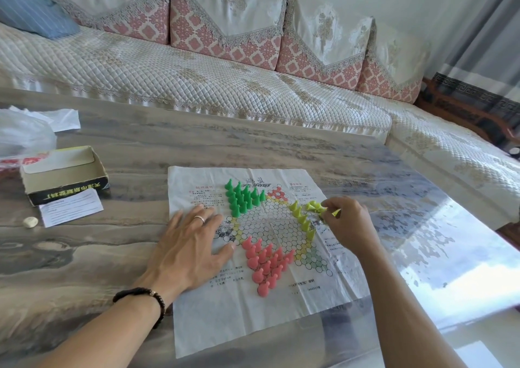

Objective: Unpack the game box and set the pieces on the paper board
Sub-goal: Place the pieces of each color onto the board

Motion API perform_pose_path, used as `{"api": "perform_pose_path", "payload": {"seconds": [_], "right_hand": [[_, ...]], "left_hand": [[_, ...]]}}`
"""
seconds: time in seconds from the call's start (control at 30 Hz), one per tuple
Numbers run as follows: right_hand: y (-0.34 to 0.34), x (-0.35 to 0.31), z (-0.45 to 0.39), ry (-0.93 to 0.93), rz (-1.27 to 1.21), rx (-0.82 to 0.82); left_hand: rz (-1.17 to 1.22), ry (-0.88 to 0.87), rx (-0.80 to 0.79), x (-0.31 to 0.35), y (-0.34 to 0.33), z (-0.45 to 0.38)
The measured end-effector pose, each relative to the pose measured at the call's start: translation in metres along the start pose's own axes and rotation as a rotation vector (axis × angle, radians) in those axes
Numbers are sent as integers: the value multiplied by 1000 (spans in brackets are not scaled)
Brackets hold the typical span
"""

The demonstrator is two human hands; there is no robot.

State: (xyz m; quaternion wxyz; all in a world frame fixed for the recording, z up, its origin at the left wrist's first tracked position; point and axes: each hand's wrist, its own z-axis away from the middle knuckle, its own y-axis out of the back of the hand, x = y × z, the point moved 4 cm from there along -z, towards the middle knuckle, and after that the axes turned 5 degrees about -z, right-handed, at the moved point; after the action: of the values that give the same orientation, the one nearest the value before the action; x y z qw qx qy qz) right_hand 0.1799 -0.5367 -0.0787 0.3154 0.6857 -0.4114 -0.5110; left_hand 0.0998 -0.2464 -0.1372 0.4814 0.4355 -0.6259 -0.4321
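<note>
Head view showed my left hand [191, 243] lying flat on the left part of the paper board [253, 311], with its fingers straight and spread apart, pressing the sheet to the worktop [126, 255]. My right hand [347, 221] was at the right edge of the board, right of the frame's centre, and its fingers [327, 207] were curled together and pinching a yellow piece [336, 213]. More yellow pieces [302, 218] stood in a line just left of that hand, and a few lay in a small heap [313, 206] near my fingertips. Green pieces [242, 198] stood in a group on the upper part of the board, just above my left hand. Pink pieces [264, 263] stood in a group on the lower middle part of the board. At the left of the frame the game box [64, 176] sat open on the worktop, well apart from the board, and a printed leaflet [70, 207] lay just below it, partly under its edge. A plastic bag [25, 134] lay in the upper left, beside the box.
</note>
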Motion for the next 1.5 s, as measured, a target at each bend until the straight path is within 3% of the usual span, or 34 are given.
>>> {"api": "perform_pose_path", "payload": {"seconds": [0.27, 0.47, 0.77, 1.03, 1.5], "right_hand": [[-27, -10, -25, 88, 255, -126], [-32, -5, -32, 76, 189, -127], [-11, -14, -37, 72, -120, -36], [-23, -15, -36, 71, 48, -239], [-30, -13, -35, 67, 46, -272]], "left_hand": [[-21, 7, 2, 0, 0, 1], [13, 5, 3, 1, 2, 1], [-3, 5, -3, 1, 3, 1], [0, 11, -3, 0, 3, 1], [3, 6, 3, 1, 2, 2]]}}
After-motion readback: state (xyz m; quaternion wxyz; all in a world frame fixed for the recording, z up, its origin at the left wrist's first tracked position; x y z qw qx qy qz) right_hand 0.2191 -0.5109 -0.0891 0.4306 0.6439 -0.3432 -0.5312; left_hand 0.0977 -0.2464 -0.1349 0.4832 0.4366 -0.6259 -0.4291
